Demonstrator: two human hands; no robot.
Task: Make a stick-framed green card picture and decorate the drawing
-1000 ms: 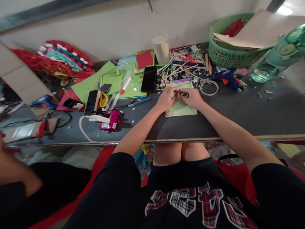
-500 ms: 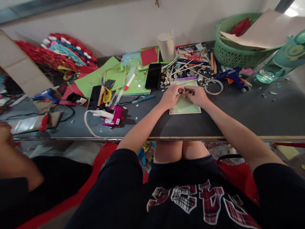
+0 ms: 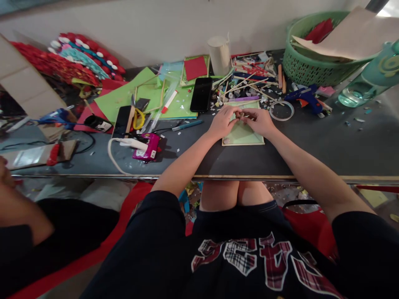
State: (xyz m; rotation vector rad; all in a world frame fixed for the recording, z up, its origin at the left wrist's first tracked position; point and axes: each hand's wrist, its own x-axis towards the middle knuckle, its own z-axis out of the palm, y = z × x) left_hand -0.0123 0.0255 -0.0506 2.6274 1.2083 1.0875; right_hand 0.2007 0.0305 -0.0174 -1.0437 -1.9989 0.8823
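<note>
My left hand and my right hand meet fingertip to fingertip above a pale green card framed with thin sticks. Both are closed in a pinch around something small and brownish, too small to name. A small pale pebble-like piece lies at the card's near left corner. Just beyond the card is a purple pen-like stick. A roll of clear tape lies right of my right hand, and a black phone is beyond my left hand.
A green basket with paper stands back right, near a blue glue gun and a clear bottle. Left are a purple power adapter, yellow-handled scissors and green paper. Another person's arm is at the left edge.
The view has shifted slightly. My hands stay together over the card, and the small brownish piece between the fingertips shows a little more now.
</note>
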